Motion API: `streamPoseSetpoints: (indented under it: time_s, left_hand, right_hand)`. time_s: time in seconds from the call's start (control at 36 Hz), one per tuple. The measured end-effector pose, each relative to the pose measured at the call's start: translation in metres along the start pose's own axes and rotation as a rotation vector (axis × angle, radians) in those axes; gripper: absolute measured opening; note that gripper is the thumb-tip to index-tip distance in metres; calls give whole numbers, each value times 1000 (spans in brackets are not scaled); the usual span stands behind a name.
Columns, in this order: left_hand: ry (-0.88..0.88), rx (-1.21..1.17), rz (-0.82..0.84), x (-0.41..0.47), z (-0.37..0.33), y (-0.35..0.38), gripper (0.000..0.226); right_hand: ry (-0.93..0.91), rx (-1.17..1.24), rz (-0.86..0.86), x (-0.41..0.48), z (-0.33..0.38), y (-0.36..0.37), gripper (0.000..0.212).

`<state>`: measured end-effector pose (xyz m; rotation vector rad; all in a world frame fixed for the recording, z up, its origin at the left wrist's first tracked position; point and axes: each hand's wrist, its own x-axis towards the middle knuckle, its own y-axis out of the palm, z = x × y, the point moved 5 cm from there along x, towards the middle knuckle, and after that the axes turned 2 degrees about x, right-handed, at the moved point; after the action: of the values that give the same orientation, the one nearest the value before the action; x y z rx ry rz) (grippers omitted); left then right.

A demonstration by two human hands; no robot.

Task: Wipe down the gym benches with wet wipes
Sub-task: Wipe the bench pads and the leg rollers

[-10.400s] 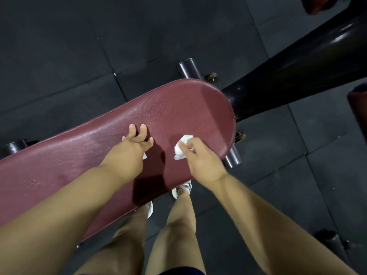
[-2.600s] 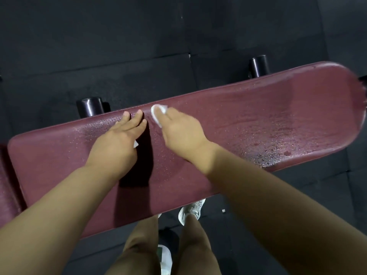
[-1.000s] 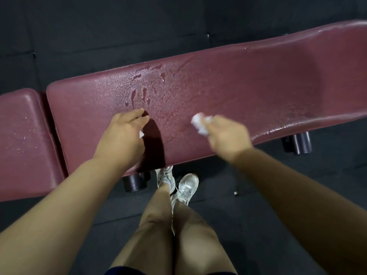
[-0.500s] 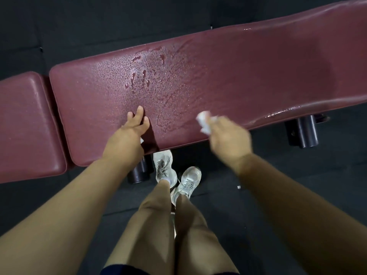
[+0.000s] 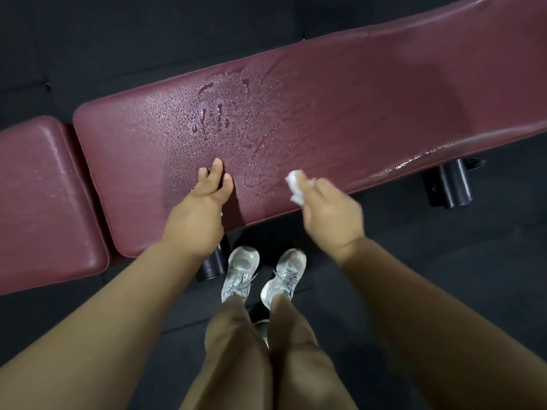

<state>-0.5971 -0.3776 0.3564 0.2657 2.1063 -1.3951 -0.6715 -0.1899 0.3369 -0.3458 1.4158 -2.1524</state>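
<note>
Black floor [image 5: 444, 276] and shoes [image 5: 239, 270] lie below wet bench [image 5: 340, 108], left grip [image 5: 198, 214] flat on its near edge, right grip [image 5: 328, 211] pinching wipe [image 5: 296, 184].

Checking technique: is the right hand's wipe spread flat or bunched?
Bunched: the wipe shows as a crumpled wad pinched in the right hand.

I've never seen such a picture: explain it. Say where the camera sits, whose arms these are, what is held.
There is no machine here: a camera worn on a person's head looks down at their own bare arms. The left hand rests with fingers spread on a maroon bench pad dotted with droplets. The right hand pinches a crumpled white wipe at the pad's near edge. A shorter seat pad lies to the left; below are the person's pale shoes.
</note>
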Motion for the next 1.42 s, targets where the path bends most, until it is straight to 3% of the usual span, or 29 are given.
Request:
streamPoseSetpoints:
  time_s: [0.11,0.19,0.25,0.31,0.39,0.44,0.53,0.58,0.67,0.72,0.78,0.83,0.92,0.97,1.11,1.17,1.25,1.36,1.42]
  left_hand:
    - [16,-28,-2,-2,1,-3,76]
    - [25,-68,-28,-3,2,-4,76]
    - [39,-121,-63,-4,5,-4,77]
    - [32,-200,-98,-5,10,-8,76]
    - [-54,-335,-120,-9,23,-17,72]
    - [-118,-346,-173,-14,36,-23,71]
    - [-220,-242,-211,-21,61,-22,71]
    - [-277,-185,-157,-25,75,-16,74]
    - [-262,-117,-98,-25,79,-11,78]
    - [-272,-118,-111,-24,77,-12,76]
    - [-274,-128,-121,-24,74,-13,76]
    - [-262,-126,-123,-25,75,-11,75]
    - [-242,-115,-135,-27,78,-12,71]
    - [-238,-128,-144,-27,79,-14,70]
    - [-239,-181,-161,-27,88,-20,75]
    - [-231,-191,-151,-25,91,-24,73]
    - [-249,-215,-125,-18,97,-37,64]
    - [-230,-251,-116,-3,108,-65,46]
    - [-192,-281,-117,6,117,-75,50]
  right_hand:
    - [435,-4,-198,3,-42,-31,47]
    - [625,-54,-228,0,-14,-22,45]
    - [532,-23,-134,-2,27,7,40]
    - [247,71,57,-7,72,34,38]
    - [-218,25,47,-13,92,37,43]
    - [-303,-9,82,0,75,27,50]
    - [51,-44,33,34,21,-5,41]
    - [290,-35,-73,45,-7,-23,46]
    - [401,-69,-109,48,2,-17,49]
    - [269,-64,1,40,42,8,44]
    - [-89,-34,163,21,92,35,45]
    - [-400,-45,204,8,118,46,47]
    - [-545,-66,235,32,111,34,34]
    - [-367,-127,233,71,82,17,32]
    - [258,-166,-51,129,15,-32,41]
    - [360,-204,-21,125,23,-17,44]
    - [158,-216,174,98,81,18,44]
    - [-342,-52,715,43,156,48,44]
    - [-429,-110,637,60,149,38,59]
